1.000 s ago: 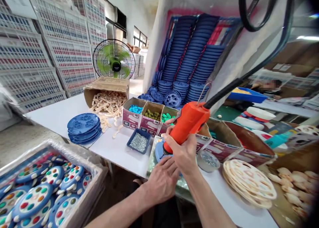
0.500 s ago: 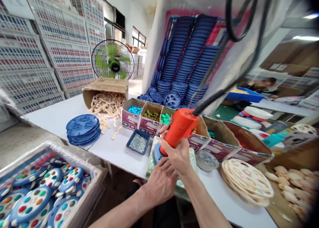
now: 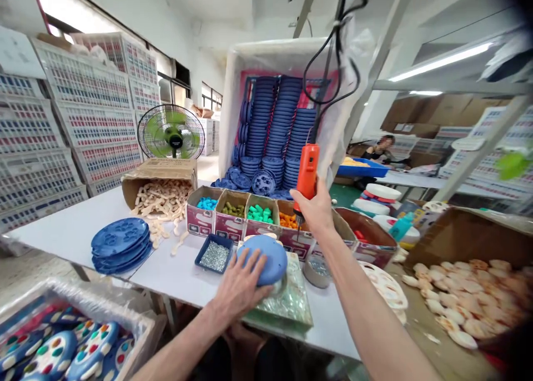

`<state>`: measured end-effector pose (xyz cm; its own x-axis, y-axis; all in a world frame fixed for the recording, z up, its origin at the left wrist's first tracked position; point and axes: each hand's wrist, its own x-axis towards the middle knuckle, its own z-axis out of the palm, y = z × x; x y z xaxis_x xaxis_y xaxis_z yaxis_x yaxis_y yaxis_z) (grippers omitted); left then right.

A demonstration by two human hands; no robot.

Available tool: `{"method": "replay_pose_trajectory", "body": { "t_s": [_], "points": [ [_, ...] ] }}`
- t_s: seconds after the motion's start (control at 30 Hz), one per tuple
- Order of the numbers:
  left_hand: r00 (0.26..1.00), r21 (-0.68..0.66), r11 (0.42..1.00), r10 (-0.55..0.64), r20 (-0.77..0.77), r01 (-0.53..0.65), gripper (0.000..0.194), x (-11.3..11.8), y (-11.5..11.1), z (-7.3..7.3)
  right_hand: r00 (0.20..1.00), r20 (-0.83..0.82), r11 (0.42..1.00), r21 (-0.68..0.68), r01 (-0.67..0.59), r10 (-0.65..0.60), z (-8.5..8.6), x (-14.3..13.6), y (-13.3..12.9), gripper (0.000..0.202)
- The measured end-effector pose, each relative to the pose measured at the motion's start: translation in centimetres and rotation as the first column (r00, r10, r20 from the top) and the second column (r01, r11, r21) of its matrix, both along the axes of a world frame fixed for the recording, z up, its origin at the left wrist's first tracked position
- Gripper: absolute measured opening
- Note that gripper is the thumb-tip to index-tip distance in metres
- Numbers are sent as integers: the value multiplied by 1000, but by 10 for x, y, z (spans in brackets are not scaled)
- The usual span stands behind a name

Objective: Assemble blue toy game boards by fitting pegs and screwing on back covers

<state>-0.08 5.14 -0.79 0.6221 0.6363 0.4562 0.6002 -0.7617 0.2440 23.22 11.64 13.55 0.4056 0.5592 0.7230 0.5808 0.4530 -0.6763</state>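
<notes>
My right hand (image 3: 317,207) is wrapped round an orange electric screwdriver (image 3: 308,170), held upright with its bit pointing down, apart from the work below. My left hand (image 3: 242,281) lies with spread fingers on the left part of a round blue plastic disc (image 3: 268,259). That disc rests at the back of a plastic-wrapped pad (image 3: 291,300); cream-coloured bits show at its far edge. To its left, a small dark blue tray (image 3: 214,253) contains many silver screws. A round tub (image 3: 317,271) of metal pieces stands on the right, below my right forearm.
Open boxes (image 3: 231,225) of coloured pieces line the table's back. Blue discs (image 3: 120,245) are stacked at left, near a carton (image 3: 160,173) of cream parts. Finished-looking pieces fill a crate (image 3: 137,314). Cream plates (image 3: 383,286) lie at right. A cable (image 3: 328,53) hangs overhead.
The screwdriver has been lifted off the disc, up and to the right, and now stands upright. My left hand has spread out over the disc. The view has tilted upward.
</notes>
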Motion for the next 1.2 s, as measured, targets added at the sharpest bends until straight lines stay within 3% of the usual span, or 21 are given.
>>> {"method": "replay_pose_trajectory", "body": {
  "t_s": [0.1, 0.2, 0.3, 0.4, 0.5, 0.53, 0.6, 0.7, 0.8, 0.93, 1.1, 1.2],
  "points": [
    [967, -141, 988, 97, 236, -64, 57, -24, 9, 6, 997, 71, 1000, -17, 16, -15, -26, 13, -14, 61],
    [857, -303, 947, 240, 456, -104, 47, -50, 16, 9, 999, 43, 997, -68, 27, -24, -66, 1, -40, 46],
    [791, -355, 923, 324, 519, -146, 43, -65, 14, 6, 970, -94, 899, -365, -242, 223, -109, -33, -62, 48],
    [634, -480, 877, 390, 668, -33, 45, -67, -2, -2, 859, -372, 791, -371, -486, 353, -135, -77, -74, 58],
    [361, -612, 758, 519, 775, 225, 54, -66, -22, -10, 660, -632, 729, -212, -651, 406, -136, -113, -86, 54],
    [294, -635, 718, 565, 771, 285, 57, -68, -27, -10, 622, -667, 724, -177, -667, 410, -133, -121, -91, 52],
    [213, -653, 661, 624, 752, 368, 60, -77, -31, -4, 626, -654, 722, -171, -670, 425, -122, -131, -102, 50],
    [204, -653, 620, 638, 742, 436, 55, -94, -26, 12, 729, -487, 701, -285, -653, 481, -106, -141, -118, 43],
    [134, -651, 578, 688, 713, 492, 44, -104, -18, 19, 823, -377, 762, -342, -550, 425, -104, -158, -128, 35],
    [10, -648, 585, 738, 674, 487, 41, -104, -15, 5, 892, -266, 833, -335, -441, 366, -120, -185, -134, 36],
    [-14, -674, 517, 799, 601, 527, 39, -106, -23, -10, 946, 43, 909, -295, -294, 320, -133, -195, -134, 33],
    [-34, -685, 497, 821, 569, 533, 37, -110, -30, -12, 927, 80, 905, -263, -335, 366, -131, -192, -133, 33]
  ]
}}
